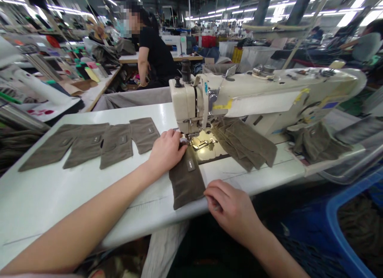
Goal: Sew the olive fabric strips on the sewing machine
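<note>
A brown fabric panel (187, 186) with a small label patch (190, 164) lies at the front of the sewing machine (191, 106), its far end at the needle area. My left hand (167, 150) is closed on the panel's far left edge, right beside the presser foot (193, 138); the fingertips are partly hidden. At the near right corner, my right hand (229, 204) pinches the same panel between thumb and fingers, just over the table edge. Left of my left hand, several similar labelled panels (116, 145) lie in an overlapping row.
More brown panels (245, 142) lie fanned out under the machine arm. A crumpled brown fabric pile (320, 142) sits at the right end of the table (143, 226). A blue crate (332, 214) stands low at right. Another person (155, 50) is beyond the table.
</note>
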A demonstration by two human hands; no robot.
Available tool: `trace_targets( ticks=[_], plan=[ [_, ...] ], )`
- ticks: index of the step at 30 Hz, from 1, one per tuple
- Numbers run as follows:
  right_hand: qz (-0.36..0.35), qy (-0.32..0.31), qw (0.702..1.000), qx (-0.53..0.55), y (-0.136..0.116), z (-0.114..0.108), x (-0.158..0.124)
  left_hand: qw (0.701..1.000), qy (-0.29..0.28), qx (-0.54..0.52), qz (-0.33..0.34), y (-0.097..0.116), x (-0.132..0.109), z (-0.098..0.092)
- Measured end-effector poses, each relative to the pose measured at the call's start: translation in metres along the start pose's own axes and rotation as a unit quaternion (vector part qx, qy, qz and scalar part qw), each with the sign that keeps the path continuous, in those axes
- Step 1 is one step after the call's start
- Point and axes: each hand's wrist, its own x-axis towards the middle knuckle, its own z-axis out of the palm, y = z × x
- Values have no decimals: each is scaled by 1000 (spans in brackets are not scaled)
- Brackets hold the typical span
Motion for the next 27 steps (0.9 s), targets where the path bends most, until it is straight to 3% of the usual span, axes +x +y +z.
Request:
trace_targets(
  ticks=[2, 5, 9, 16, 27],
  plan=[
    [1, 0, 1000, -8, 0, -3, 0, 996, 23, 4, 81, 13, -27, -6],
    [10, -4, 1000, -11, -1, -5, -2, 968, -18, -121, 217, 30, -70, -11],
    [27, -1, 999, 18, -2, -7, -4, 954, 1, -130, 272, 40, -106, -6],
    [84, 25, 995, 38, -1, -13, -9, 936, 73, -25, 343, 34, -111, 1],
    [82, 6, 996, 44, -5, -17, -9, 923, 85, 11, 375, 35, -113, 2]
  ],
)
